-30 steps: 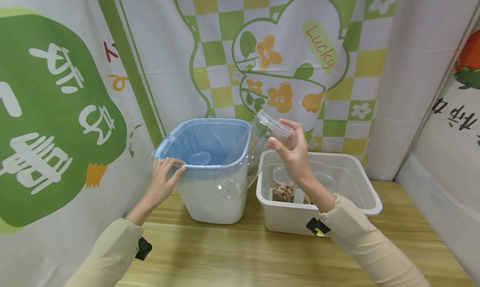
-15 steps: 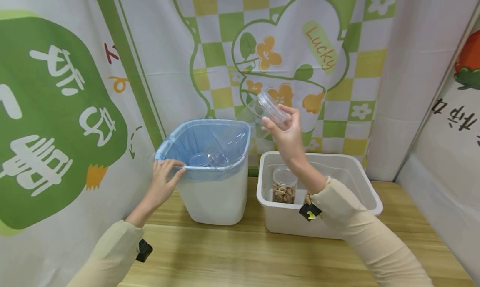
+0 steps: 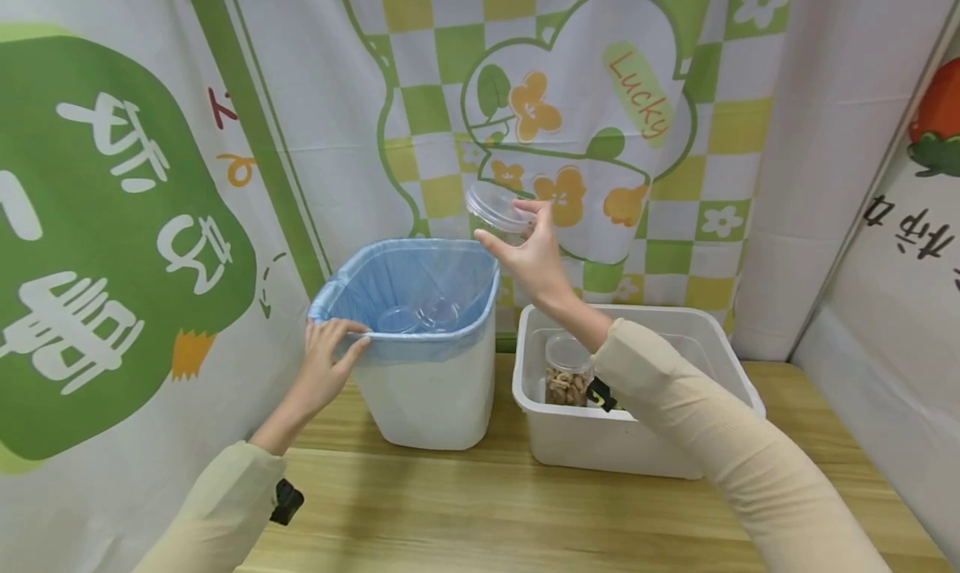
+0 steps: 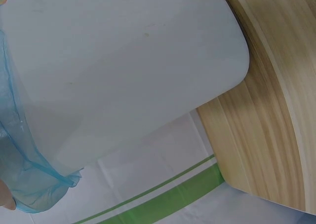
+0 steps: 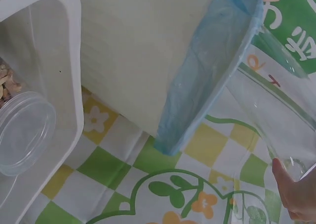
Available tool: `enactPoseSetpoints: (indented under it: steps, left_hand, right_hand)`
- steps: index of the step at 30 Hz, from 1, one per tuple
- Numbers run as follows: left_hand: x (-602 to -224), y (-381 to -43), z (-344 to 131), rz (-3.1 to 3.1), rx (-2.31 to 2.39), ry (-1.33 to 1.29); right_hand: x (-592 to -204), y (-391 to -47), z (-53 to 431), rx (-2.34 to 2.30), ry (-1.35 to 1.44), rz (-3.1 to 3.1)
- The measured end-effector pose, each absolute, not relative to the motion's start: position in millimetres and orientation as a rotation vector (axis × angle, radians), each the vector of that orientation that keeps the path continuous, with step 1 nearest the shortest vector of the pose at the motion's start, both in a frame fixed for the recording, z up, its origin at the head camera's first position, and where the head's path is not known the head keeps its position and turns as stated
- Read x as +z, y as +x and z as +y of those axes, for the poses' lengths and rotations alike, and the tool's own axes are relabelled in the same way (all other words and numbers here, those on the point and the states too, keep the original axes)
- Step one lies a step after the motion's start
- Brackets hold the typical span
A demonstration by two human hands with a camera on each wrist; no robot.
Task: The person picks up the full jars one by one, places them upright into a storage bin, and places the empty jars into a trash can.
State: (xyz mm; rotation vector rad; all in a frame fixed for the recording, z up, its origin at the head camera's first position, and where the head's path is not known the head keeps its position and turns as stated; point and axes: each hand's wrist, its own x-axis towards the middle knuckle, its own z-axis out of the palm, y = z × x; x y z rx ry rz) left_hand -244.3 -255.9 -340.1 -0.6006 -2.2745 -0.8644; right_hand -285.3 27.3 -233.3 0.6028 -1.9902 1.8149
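Note:
My left hand (image 3: pixel 333 348) grips the near-left rim of a white trash bin (image 3: pixel 427 398) lined with a blue bag (image 3: pixel 375 277). In the right wrist view, fingers of that hand fold over the bag's edge. Up above the bin, my right hand (image 3: pixel 528 252) holds a tall clear plastic jar (image 3: pixel 491 208) near its ridged, lidded top. The jar slants down and left, its see-through base seeming to reach the bin's opening. A round clear lid-like piece (image 3: pixel 397 318) shows inside the bin.
Right of the bin stands a white plastic tub (image 3: pixel 637 448). Inside it is a clear lidded jar of nuts (image 3: pixel 567 381); my right forearm hides part of the tub. Both containers rest on a wooden table (image 3: pixel 375 515), with printed cloth walls (image 3: pixel 315 115) around.
My right hand has carried the clear jar up and left, from in front of the bin's right side to above it. The left hand has stayed on the rim.

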Motion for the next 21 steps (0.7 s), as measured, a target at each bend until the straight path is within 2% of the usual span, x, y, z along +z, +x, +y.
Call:
enactPoseSetpoints:
  steps: [13,21]
  left_hand:
    - [-339.4,-244.0,-256.7,-2.317,-0.875,-0.591]
    - [-340.3,-244.3,-257.6,-2.318,-0.872,-0.581]
  right_hand:
    - [-252.7,-297.2,2.8,1.613,0.581,-2.230]
    - [-260.0,-298.9,0.7,1.594,0.706,-2.366]
